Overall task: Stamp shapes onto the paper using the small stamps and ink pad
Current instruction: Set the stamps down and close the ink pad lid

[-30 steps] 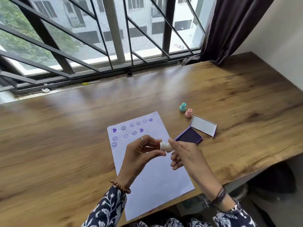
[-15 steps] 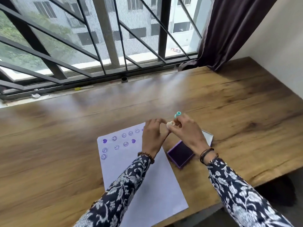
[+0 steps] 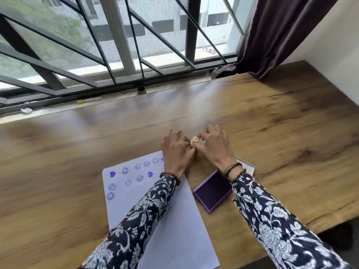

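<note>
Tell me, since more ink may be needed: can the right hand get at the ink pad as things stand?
Probably yes: the open ink pad lies uncovered beside the right forearm, though the right hand is busy at the cream stamp.

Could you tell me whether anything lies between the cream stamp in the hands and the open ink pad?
Nothing separate does. The cream stamp is held beyond the ink pad; only the person's own right hand and wrist span the gap. The pad's surface is uncovered.
</note>
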Available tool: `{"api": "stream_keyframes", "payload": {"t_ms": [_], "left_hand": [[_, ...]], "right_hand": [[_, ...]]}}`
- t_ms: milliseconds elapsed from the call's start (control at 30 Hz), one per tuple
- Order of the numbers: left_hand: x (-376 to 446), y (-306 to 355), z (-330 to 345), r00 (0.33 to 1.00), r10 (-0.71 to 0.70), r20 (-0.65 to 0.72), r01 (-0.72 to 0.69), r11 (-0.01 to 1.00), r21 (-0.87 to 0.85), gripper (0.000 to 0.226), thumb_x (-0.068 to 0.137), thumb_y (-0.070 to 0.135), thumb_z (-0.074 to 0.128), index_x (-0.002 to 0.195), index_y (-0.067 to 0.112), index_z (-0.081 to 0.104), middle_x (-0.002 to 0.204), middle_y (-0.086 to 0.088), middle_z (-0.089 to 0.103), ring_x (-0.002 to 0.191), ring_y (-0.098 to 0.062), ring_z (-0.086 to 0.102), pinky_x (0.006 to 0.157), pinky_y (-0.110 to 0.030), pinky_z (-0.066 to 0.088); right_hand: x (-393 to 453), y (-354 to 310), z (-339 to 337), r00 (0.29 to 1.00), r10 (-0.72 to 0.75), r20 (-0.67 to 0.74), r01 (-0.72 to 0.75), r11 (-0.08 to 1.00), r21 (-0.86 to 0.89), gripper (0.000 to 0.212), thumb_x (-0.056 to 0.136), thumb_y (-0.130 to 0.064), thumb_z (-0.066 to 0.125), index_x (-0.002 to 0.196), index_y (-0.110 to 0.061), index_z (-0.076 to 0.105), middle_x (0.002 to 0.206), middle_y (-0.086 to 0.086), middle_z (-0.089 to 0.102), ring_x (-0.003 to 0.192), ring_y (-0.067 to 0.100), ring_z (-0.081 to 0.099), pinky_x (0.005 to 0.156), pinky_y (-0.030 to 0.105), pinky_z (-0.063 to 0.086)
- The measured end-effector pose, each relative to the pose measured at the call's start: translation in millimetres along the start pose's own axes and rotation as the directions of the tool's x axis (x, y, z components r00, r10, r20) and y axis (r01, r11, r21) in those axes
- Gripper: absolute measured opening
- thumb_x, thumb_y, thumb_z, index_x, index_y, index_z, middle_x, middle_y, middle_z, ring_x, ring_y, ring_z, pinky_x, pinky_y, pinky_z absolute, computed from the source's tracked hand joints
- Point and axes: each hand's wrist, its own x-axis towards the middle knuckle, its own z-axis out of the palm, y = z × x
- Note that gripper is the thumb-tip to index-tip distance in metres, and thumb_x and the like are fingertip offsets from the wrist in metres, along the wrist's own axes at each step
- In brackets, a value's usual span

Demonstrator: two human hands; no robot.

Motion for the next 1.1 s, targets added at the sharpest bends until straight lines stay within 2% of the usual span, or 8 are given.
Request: {"api": "stream_keyframes", "payload": {"t_ms": [133, 200, 400, 467, 567, 633, 900, 1100], "left_hand": [[-16, 7, -8, 0.999, 0.009, -0.032, -0.008, 1.000, 0.002, 0.032, 0.077, 0.028, 0.070, 0.103, 0.010, 0.063, 0.130, -0.014, 0.053, 0.134, -0.033, 0.027, 0.110, -0.049, 0.017], [-38, 9, -14, 0.997, 0.015, -0.072, -0.018, 0.999, -0.029, 0.039, 0.074, 0.028, 0.073, 0.108, 0.012, 0.061, 0.126, -0.010, 0.055, 0.130, -0.030, 0.032, 0.106, -0.040, 0.019], [-114, 23, -20, 0.999, 0.052, -0.014, -0.053, 0.988, -0.147, 0.048, 0.070, 0.038, 0.076, 0.111, 0.020, 0.058, 0.119, 0.000, 0.058, 0.123, -0.020, 0.036, 0.098, -0.024, 0.015], [-128, 26, -18, 0.997, 0.054, 0.060, -0.044, 0.988, -0.147, 0.062, 0.068, 0.048, 0.075, 0.119, 0.019, 0.054, 0.123, 0.000, 0.056, 0.124, -0.022, 0.037, 0.103, -0.031, 0.019], [-141, 25, -13, 0.984, 0.092, 0.150, -0.081, 0.994, -0.079, 0.079, 0.064, 0.053, 0.075, 0.128, 0.017, 0.047, 0.129, -0.001, 0.051, 0.125, -0.023, 0.036, 0.107, -0.046, 0.024], [-144, 25, -10, 0.981, 0.094, 0.171, -0.083, 0.994, -0.069, 0.081, 0.065, 0.050, 0.075, 0.131, 0.016, 0.043, 0.131, -0.002, 0.050, 0.125, -0.021, 0.035, 0.106, -0.051, 0.025], [-144, 23, -10, 0.984, 0.049, 0.169, -0.025, 0.989, -0.146, 0.073, 0.071, 0.040, 0.074, 0.132, 0.021, 0.038, 0.118, 0.002, 0.056, 0.114, -0.018, 0.046, 0.105, -0.050, 0.020], [-146, 25, -18, 0.986, 0.029, 0.166, 0.003, 0.982, -0.190, 0.080, 0.070, 0.047, 0.073, 0.135, 0.024, 0.033, 0.123, 0.006, 0.050, 0.120, -0.010, 0.042, 0.110, -0.045, 0.012]], "right_hand": [[-17, 12, -8, 0.999, 0.035, -0.012, -0.033, 0.990, 0.139, 0.035, 0.084, -0.034, 0.061, 0.115, -0.018, 0.062, 0.103, 0.009, 0.056, 0.101, 0.026, 0.047, 0.085, 0.035, 0.038], [-36, 27, -14, 0.992, 0.106, -0.067, -0.084, 0.961, 0.265, 0.031, 0.082, -0.027, 0.065, 0.111, -0.017, 0.065, 0.098, 0.007, 0.057, 0.097, 0.025, 0.048, 0.083, 0.035, 0.042], [-92, 71, -18, 0.956, 0.264, -0.127, -0.174, 0.859, 0.481, 0.018, 0.079, -0.013, 0.068, 0.096, -0.020, 0.068, 0.081, 0.001, 0.059, 0.073, 0.012, 0.050, 0.065, 0.007, 0.036], [-95, 82, -16, 0.962, 0.271, -0.037, -0.230, 0.875, 0.426, 0.028, 0.077, -0.015, 0.070, 0.105, -0.018, 0.065, 0.096, 0.006, 0.062, 0.088, 0.020, 0.054, 0.075, 0.012, 0.040], [-95, 87, -9, 0.969, 0.209, 0.135, -0.237, 0.941, 0.242, 0.058, 0.072, -0.027, 0.075, 0.125, -0.016, 0.053, 0.126, 0.007, 0.055, 0.113, 0.027, 0.047, 0.097, 0.038, 0.040], [-95, 86, -8, 0.975, 0.173, 0.140, -0.199, 0.958, 0.206, 0.069, 0.071, -0.033, 0.075, 0.132, -0.018, 0.047, 0.132, 0.004, 0.052, 0.118, 0.026, 0.046, 0.099, 0.037, 0.038], [-103, 78, -13, 0.984, 0.169, 0.057, -0.174, 0.981, 0.089, 0.072, 0.073, -0.040, 0.067, 0.135, -0.019, 0.038, 0.116, 0.010, 0.053, 0.112, 0.027, 0.049, 0.086, 0.037, 0.044], [-127, 47, -26, 0.971, 0.232, -0.060, -0.190, 0.898, 0.397, 0.078, 0.066, -0.037, 0.073, 0.134, -0.019, 0.038, 0.110, 0.005, 0.044, 0.102, 0.020, 0.049, 0.080, 0.034, 0.049]]}}
